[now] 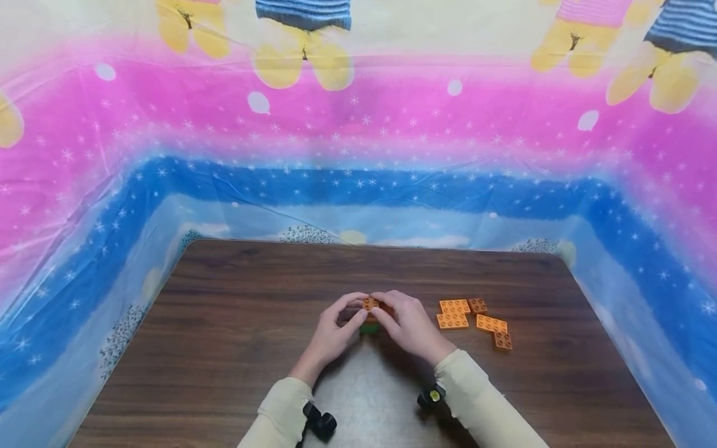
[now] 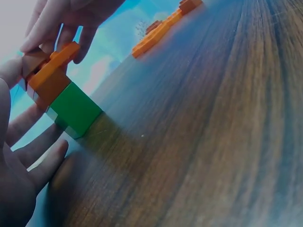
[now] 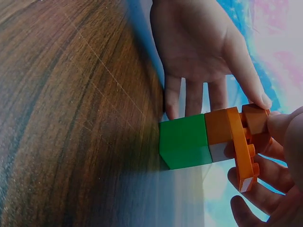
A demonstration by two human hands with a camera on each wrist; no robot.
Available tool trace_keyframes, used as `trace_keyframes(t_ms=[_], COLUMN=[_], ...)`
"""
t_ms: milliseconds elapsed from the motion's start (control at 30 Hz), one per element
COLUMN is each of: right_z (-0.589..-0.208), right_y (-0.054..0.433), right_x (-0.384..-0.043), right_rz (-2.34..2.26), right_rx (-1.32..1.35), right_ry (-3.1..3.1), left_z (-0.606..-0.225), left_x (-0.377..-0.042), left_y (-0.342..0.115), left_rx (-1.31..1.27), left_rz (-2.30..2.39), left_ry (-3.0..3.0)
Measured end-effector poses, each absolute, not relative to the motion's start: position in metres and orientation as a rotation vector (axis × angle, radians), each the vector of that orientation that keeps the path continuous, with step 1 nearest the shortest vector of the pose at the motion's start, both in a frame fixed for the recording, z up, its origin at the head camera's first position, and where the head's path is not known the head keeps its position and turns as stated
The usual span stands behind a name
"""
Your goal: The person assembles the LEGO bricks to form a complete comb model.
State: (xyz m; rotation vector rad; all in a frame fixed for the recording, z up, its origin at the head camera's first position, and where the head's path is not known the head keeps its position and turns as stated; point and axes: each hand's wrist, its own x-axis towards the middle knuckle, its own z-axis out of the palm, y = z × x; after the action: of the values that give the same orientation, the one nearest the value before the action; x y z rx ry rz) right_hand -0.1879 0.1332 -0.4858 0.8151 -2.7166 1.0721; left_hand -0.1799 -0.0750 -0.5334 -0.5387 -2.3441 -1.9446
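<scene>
A small stack of toy building bricks stands upright on the table between both hands. Its bottom is a green block point(image 3: 184, 141). Above that comes a brown-orange brick point(image 2: 49, 87), then a flat orange plate point(image 3: 240, 146) jutting out to one side. A small studded brown-orange brick point(image 1: 370, 303) sits on top. My left hand point(image 1: 334, 330) is around the stack's left side, its thumb at the top brick and lower fingers beside the green block. From the other side, my right hand point(image 1: 411, 320) pinches the top brick, thumb in front and fingers behind.
To the right of the hands lie loose flat orange plates point(image 1: 492, 323) and small brown-orange bricks point(image 1: 502, 340). The brown wood-grain table point(image 1: 235, 298) is bordered at the back and sides by a printed cloth point(image 1: 358, 186). Each wrist carries a black camera point(image 1: 320, 423).
</scene>
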Motion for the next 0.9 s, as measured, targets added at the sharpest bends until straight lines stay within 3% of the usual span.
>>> trace_keyframes(t_ms=[900], right_z=[-0.500], right_y=[0.135], right_x=[-0.187], right_rz=[1.122], right_rx=[0.811], right_ry=[-2.642], left_z=[-0.543], left_x=[-0.179], left_y=[-0.069], left_rx=[-0.581], left_rz=[-1.936], left_ry=[-2.237])
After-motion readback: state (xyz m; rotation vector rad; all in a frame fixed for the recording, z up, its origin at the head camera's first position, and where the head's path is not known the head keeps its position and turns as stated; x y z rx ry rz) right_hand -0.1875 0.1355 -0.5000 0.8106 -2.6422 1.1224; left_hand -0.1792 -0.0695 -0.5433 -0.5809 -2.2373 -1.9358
